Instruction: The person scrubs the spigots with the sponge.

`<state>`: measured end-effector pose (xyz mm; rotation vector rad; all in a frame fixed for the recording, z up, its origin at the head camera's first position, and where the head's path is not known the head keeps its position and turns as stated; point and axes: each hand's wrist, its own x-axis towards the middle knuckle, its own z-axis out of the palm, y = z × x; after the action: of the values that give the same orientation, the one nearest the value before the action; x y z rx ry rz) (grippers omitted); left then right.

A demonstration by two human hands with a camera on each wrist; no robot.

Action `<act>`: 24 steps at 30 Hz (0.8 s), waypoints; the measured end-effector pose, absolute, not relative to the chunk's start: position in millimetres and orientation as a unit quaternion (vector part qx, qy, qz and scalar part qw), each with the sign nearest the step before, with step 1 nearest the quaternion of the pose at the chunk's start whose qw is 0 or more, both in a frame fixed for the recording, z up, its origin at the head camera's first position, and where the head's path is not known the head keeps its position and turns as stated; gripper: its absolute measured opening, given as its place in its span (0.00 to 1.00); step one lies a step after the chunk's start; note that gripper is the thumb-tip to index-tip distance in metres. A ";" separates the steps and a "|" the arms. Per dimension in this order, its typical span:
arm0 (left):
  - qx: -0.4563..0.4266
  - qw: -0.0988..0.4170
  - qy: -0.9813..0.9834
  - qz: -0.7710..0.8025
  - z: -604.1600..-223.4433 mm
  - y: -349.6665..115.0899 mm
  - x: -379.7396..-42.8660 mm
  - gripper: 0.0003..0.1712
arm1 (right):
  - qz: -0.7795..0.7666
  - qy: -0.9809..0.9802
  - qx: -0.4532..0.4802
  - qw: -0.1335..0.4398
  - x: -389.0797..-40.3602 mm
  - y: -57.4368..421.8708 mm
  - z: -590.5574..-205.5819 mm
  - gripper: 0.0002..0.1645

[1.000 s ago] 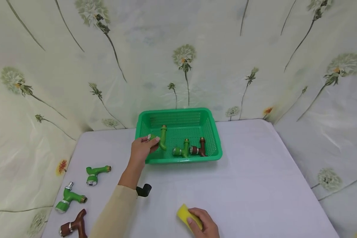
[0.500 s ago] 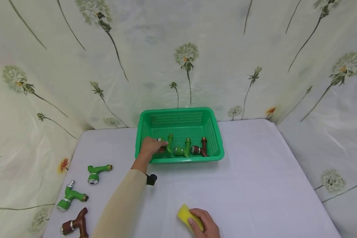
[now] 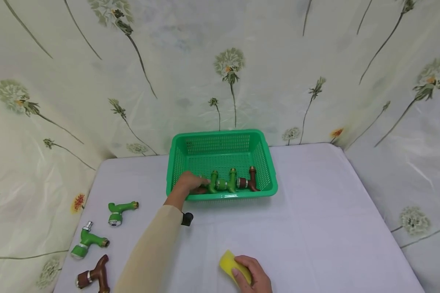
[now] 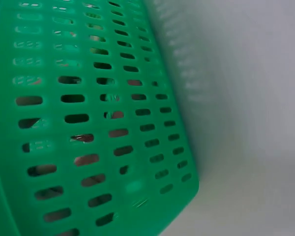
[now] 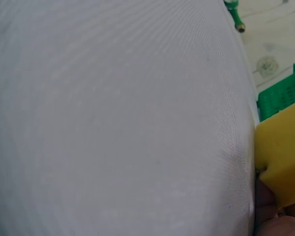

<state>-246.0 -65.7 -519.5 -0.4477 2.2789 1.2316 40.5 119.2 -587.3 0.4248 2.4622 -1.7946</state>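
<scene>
My left hand point(image 3: 191, 183) reaches over the front left rim of the green plastic basket point(image 3: 220, 195) and grips a green tap point(image 3: 213, 182) by its knob end, low inside. In the left wrist view the basket's slotted wall point(image 4: 96, 123) hides most of that hand. Beside the held tap lie another green tap point(image 3: 232, 181) and a brown tap point(image 3: 252, 179), in a row along the basket's front. My right hand point(image 3: 254, 274) holds a yellow sponge point(image 3: 229, 264) near the table's front edge; the sponge point(image 5: 285, 152) also shows in the right wrist view.
On the left of the white-covered table lie a green tap point(image 3: 119, 211), another green tap with a metal spout point(image 3: 88, 241) and a brown tap point(image 3: 97, 275). A curtain with dandelion prints point(image 3: 183, 81) hangs behind and at the sides.
My left hand has moved right and down into the basket with the green tap, bringing it beside the other green one. The right hand keeps the sponge in nearly the same place.
</scene>
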 end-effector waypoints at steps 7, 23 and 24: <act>-0.122 0.226 0.911 0.322 -515.7 -63.1 -240.1 0.39 | -0.581 0.799 0.147 0.056 39.9 118.7 -583.4 0.21; -0.062 0.186 0.956 0.220 -507.1 -56.5 -231.1 0.22 | -0.566 0.809 0.151 0.043 41.4 117.9 -580.9 0.25; -0.058 0.182 0.958 0.215 -507.4 -56.1 -231.0 0.23 | -0.565 0.810 0.151 0.041 41.5 118.1 -581.3 0.25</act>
<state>-231.0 -56.1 -507.4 -0.1638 2.7027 0.6080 41.5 118.1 -581.3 0.4619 2.4802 -1.7312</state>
